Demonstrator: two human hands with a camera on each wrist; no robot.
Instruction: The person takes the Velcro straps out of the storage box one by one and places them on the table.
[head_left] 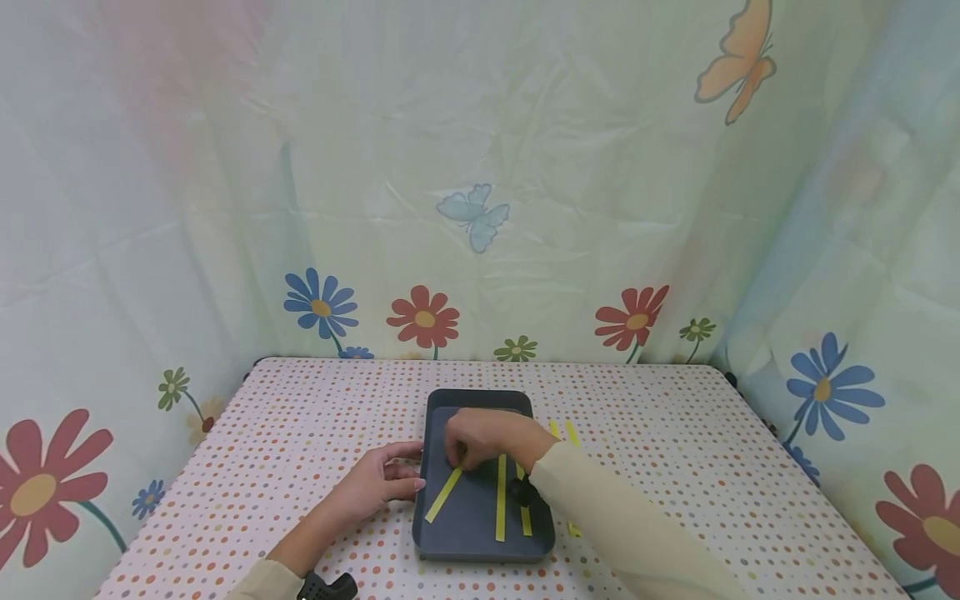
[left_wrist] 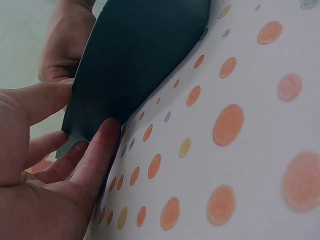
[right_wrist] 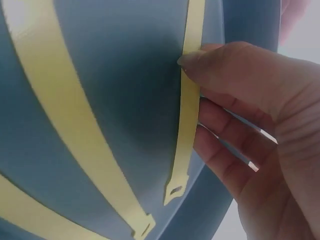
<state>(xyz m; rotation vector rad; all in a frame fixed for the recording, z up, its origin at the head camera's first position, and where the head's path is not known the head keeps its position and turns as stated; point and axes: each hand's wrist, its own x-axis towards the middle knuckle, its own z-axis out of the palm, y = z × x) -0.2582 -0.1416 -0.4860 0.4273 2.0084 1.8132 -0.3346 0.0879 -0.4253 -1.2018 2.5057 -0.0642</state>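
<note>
A yellow strap (head_left: 444, 495) with a slotted end lies slanted on the dark grey tray (head_left: 483, 552). My right hand (head_left: 491, 437) pinches this strap between thumb and fingers, over the left part of the tray. In the right wrist view the pinched strap (right_wrist: 188, 115) runs past the thumb (right_wrist: 212, 65) down to its slotted end. Two more yellow straps, one at mid-tray (head_left: 500, 500) and one farther right (head_left: 527, 521), lie inside. At the tray's left side, my left hand (head_left: 375, 482) touches the outer wall (left_wrist: 135, 55) with its fingers and thumb.
Right of the tray, more yellow strips (head_left: 572, 433) lie on the dotted tablecloth (head_left: 337, 417), partly hidden behind my right forearm. A flowered curtain (head_left: 375, 167) hangs behind the table and at both sides. Each wrist wears a dark band or camera mount.
</note>
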